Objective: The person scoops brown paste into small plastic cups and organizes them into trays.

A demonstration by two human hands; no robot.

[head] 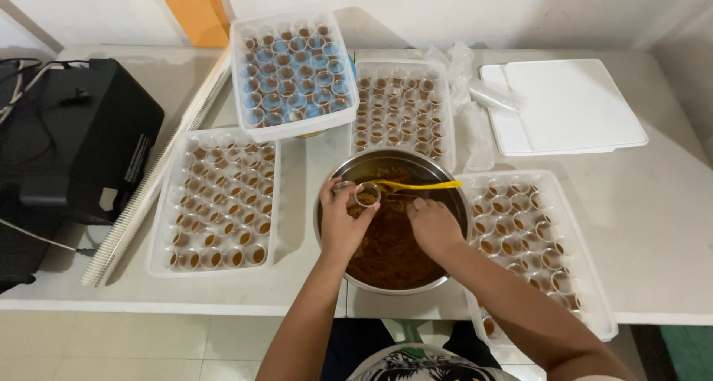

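White table (653,225) | left hand (340,221) grip closed on small cup (365,196), upright | right hand (433,225) grip unclear | yellow spoon (416,186) lies left-right

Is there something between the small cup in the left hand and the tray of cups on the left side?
Nothing visible does. The left hand holds the small cup over the metal bowl; only the bowl's rim and bare table lie before the left tray.

Four clear plastic trays of small sauce cups stood there: one at the left (215,203), one blue-lidded (292,73), one behind (401,110), one at the right (531,240). There was one round steel bowl (445,195), one yellow plastic spoon (420,185), and two flat white lids (568,106).
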